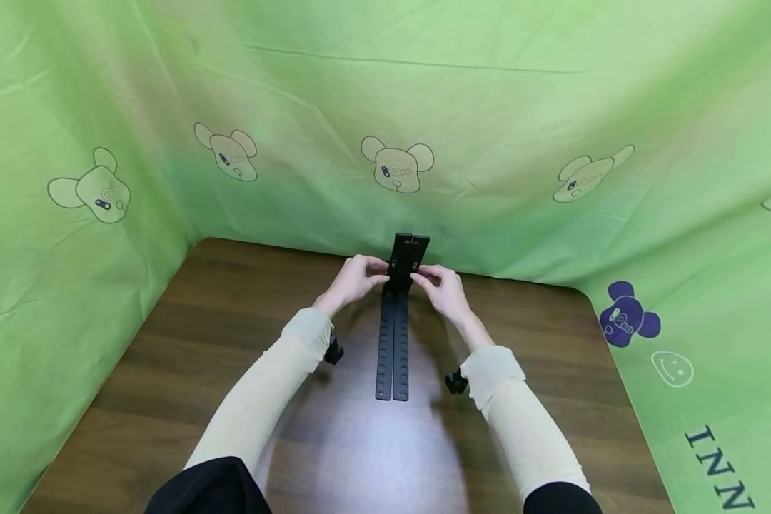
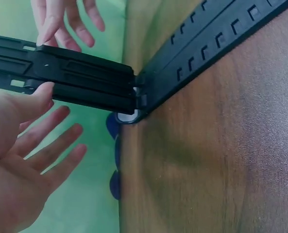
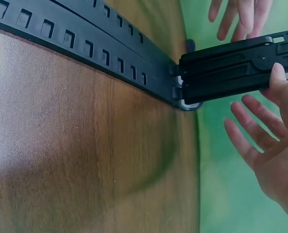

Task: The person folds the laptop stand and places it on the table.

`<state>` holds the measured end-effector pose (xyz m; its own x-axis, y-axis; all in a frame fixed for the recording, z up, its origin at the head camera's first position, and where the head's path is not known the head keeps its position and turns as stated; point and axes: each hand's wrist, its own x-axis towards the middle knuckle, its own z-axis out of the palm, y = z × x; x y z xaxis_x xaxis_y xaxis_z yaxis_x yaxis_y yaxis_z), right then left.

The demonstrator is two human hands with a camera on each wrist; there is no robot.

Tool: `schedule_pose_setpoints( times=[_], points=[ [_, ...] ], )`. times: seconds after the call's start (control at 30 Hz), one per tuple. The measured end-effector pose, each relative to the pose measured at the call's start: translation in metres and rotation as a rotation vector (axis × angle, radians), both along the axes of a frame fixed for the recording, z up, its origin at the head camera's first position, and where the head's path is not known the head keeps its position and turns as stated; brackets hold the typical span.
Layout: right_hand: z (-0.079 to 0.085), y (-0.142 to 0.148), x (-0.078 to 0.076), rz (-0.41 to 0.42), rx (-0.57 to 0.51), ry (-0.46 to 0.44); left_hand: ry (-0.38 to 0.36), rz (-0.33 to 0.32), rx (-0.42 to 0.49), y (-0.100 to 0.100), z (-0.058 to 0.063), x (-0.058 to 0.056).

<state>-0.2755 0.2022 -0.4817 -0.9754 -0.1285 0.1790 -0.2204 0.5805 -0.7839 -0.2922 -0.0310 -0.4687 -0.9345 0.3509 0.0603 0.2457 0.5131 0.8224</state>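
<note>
A black folding laptop stand (image 1: 401, 350) lies along the middle of the wooden table, its two notched base bars side by side. Its hinged upper part (image 1: 403, 268) is raised at the far end. From the left, my left hand (image 1: 355, 277) pinches one edge of that raised part between thumb and fingers. On the opposite edge, my right hand (image 1: 446, 291) pinches likewise. In the left wrist view, the left thumb presses the panel's face near a small slot, while several fingers spread loosely below. The right wrist view shows the hinge (image 3: 177, 92) joining base and panel.
A brown wooden table (image 1: 186, 400) carries the stand. Green cloth (image 1: 475, 100) printed with bear faces hangs behind and at both sides, close to the table's far edge. Small black devices (image 1: 334, 351) hang under the wrists.
</note>
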Motion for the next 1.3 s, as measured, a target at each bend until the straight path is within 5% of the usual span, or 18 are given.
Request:
schedule_pose_setpoints(
  times=[0.47,1.0,1.3],
  points=[
    [-0.004,-0.005,-0.005,-0.036,-0.025,0.112,0.159,0.083,0.001,0.008,-0.004,-0.004],
    [-0.001,-0.005,0.002,-0.027,0.086,0.161,0.326,0.031,-0.166,0.004,-0.004,0.007],
    [-0.001,-0.004,0.007,-0.026,0.049,0.134,0.313,-0.003,-0.151,0.001,-0.004,0.010]
  ],
)
